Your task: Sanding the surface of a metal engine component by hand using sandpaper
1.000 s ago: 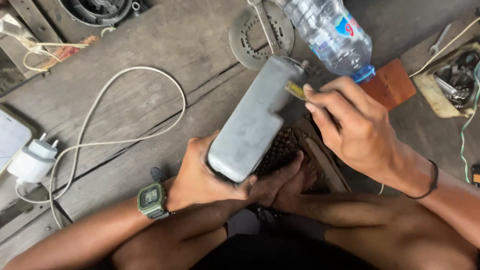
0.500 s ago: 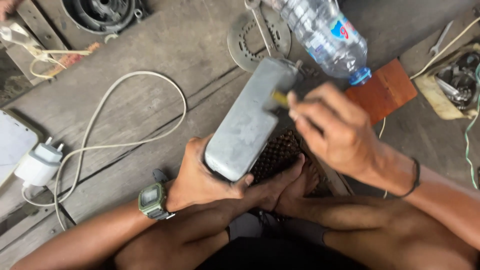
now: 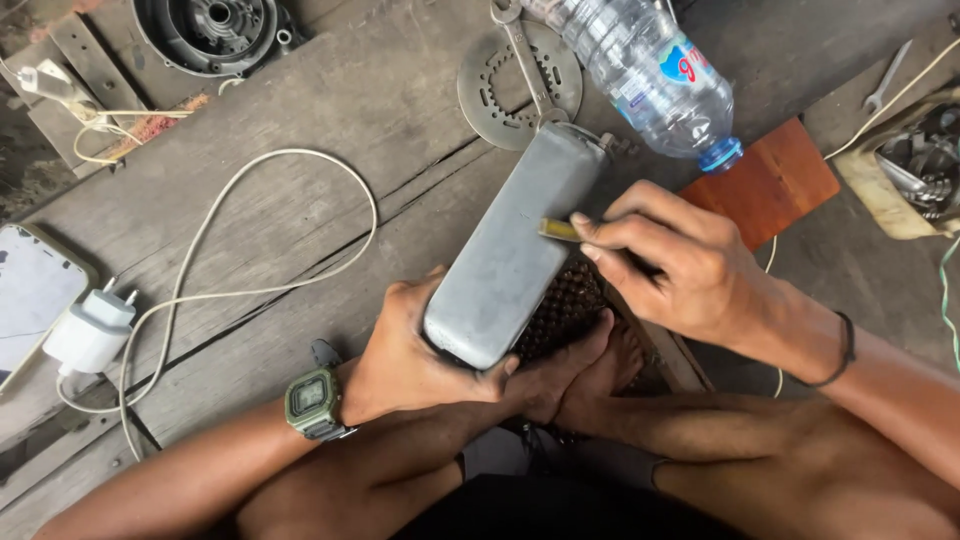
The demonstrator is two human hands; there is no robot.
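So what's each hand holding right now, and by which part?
The left hand grips the grey metal casing by its near end. The right hand pinches a thin yellowish tool by its rear, tip against the casing.

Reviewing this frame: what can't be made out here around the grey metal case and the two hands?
Head view only:
- Small brass-coloured tool: the right hand covers its handle, so its kind is unclear.
- Grey metal case: the left hand hides its near end; the underside is unseen.
- Dark perforated piece: mostly hidden beneath the case.
- Plastic bottle: base cut off by the top edge.
- Phone: cut off by the left edge.
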